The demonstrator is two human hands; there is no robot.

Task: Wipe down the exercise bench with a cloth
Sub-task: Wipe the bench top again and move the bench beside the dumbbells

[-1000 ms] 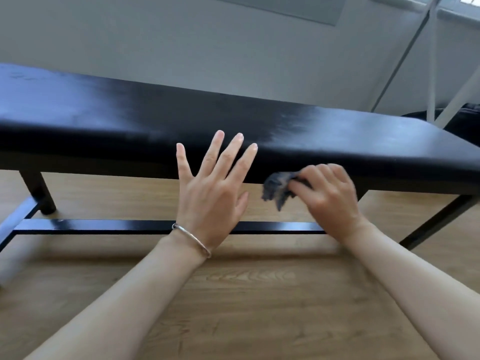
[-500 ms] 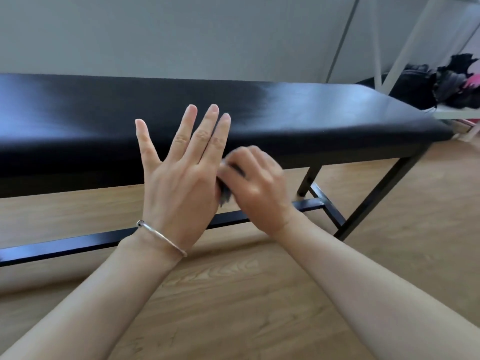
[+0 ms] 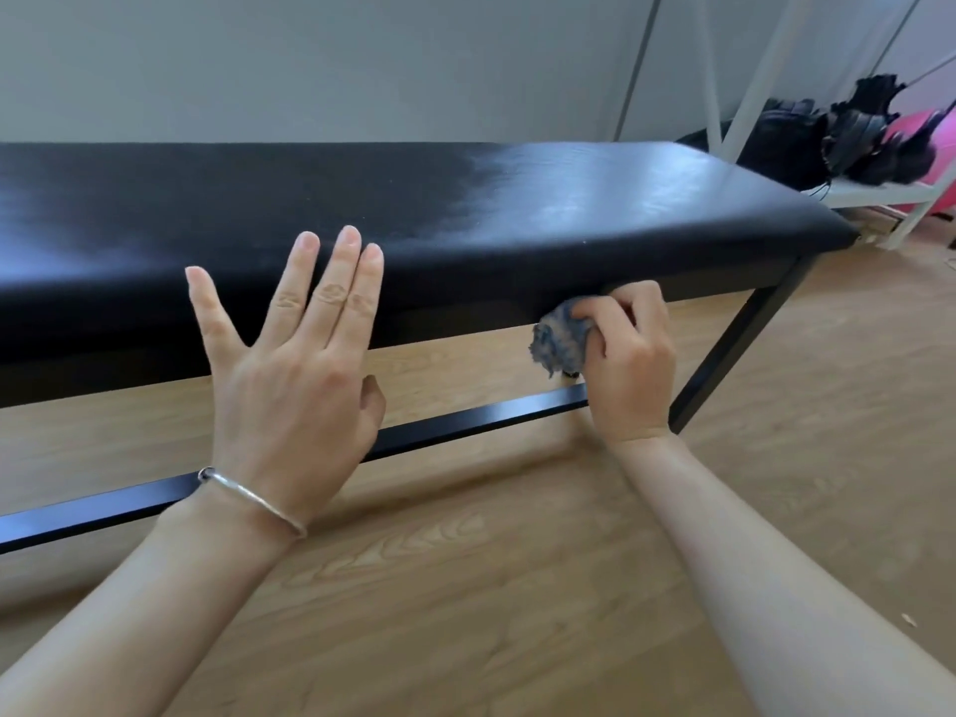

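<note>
The long black padded bench (image 3: 465, 199) runs across the view on a black metal frame. My right hand (image 3: 628, 359) grips a crumpled dark grey-blue cloth (image 3: 561, 340) and presses it against the lower front edge of the pad, toward the bench's right end. My left hand (image 3: 295, 364), with a silver bangle at the wrist, is flat and open in front of the pad's front side, fingers spread and pointing up, fingertips at the top edge. It holds nothing.
A black crossbar (image 3: 465, 424) runs low under the bench, and a slanted black leg (image 3: 734, 349) stands just right of my right hand. A white rack (image 3: 879, 194) with dark bags and a pink object stands at the far right. Wooden floor lies below.
My right hand has slid the cloth rightward along the bench's front edge, away from my left hand. The left hand stays open against the pad. The view has shifted slightly.
</note>
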